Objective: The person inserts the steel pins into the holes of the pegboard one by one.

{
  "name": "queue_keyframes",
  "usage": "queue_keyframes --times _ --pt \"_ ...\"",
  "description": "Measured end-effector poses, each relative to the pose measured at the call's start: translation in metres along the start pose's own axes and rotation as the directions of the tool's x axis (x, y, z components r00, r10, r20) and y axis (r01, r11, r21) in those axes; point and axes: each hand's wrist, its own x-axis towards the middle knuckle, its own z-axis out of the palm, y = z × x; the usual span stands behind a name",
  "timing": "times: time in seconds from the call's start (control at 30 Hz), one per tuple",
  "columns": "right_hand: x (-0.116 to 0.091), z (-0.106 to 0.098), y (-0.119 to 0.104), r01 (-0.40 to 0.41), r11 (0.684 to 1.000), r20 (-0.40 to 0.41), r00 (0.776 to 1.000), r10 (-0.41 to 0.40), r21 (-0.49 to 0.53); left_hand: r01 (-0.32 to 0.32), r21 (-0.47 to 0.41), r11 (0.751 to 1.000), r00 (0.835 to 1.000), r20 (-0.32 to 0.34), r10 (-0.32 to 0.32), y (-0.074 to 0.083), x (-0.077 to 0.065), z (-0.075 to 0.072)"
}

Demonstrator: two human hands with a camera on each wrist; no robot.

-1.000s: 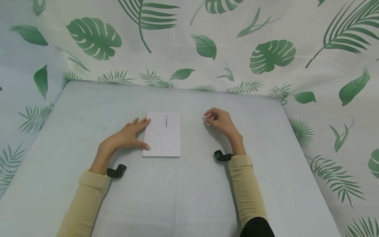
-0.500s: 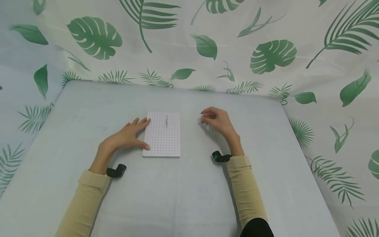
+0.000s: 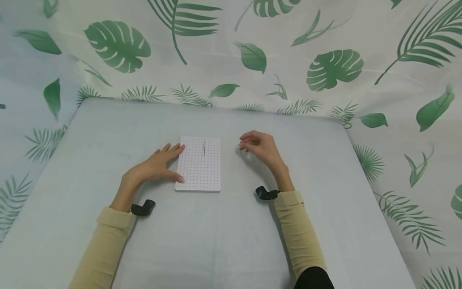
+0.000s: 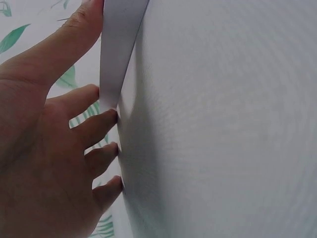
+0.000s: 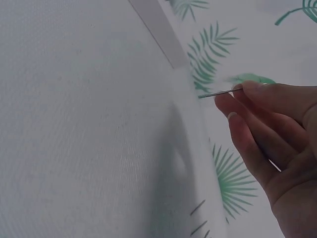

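A white pegboard [image 3: 198,172] with rows of small holes lies on the table. Thin dark metal pins [image 3: 204,147] stand in a line in its upper part. My left hand [image 3: 153,166] has its fingers spread, with thumb and index fingertip resting on the board's left edge. Seen from the left wrist, the thumb [image 4: 74,34] lies against the side of the board [image 4: 119,44]. My right hand [image 3: 261,149] is raised to the right of the board. Between thumb and fingertips it pinches a thin metal pin [image 5: 210,94], whose free end points toward the board's side.
Several loose metal pins [image 5: 198,207] lie on the table below the right hand in the right wrist view. The white-covered table [image 3: 216,233] ends at the back against a leaf-print cloth [image 3: 202,60]. Each wrist carries a small black camera [image 3: 267,193].
My right hand has moved left, closer to the board, carrying the pin away from the loose pins. The left hand stays on the board's edge.
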Motion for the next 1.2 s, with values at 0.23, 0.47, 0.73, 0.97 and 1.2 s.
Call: queue_keyframes --times 0.23,0.47,0.73,0.97,1.2 --pt "0.000 0.006 -0.006 0.022 1.000 0.005 1.000 -0.022 -0.021 0.007 -0.005 1.000 1.000 0.003 -0.006 0.003 -0.001 -0.002" --pt "0.001 0.012 -0.014 0.057 0.998 0.029 0.998 -0.057 0.003 0.000 -0.015 1.000 1.000 0.009 0.000 0.002 0.002 -0.002" --pt "0.001 0.024 -0.023 0.055 0.998 0.056 0.997 -0.056 0.030 0.012 -0.010 1.000 1.000 0.012 -0.012 0.000 0.002 -0.002" --pt "0.005 0.034 -0.032 0.071 0.997 0.085 0.994 -0.073 0.032 0.021 -0.010 1.000 1.000 0.015 -0.020 0.000 0.002 -0.001" --pt "0.010 0.043 -0.038 0.089 0.996 0.093 0.992 -0.090 0.008 0.028 -0.015 0.999 0.999 0.018 -0.028 0.001 0.002 -0.001"
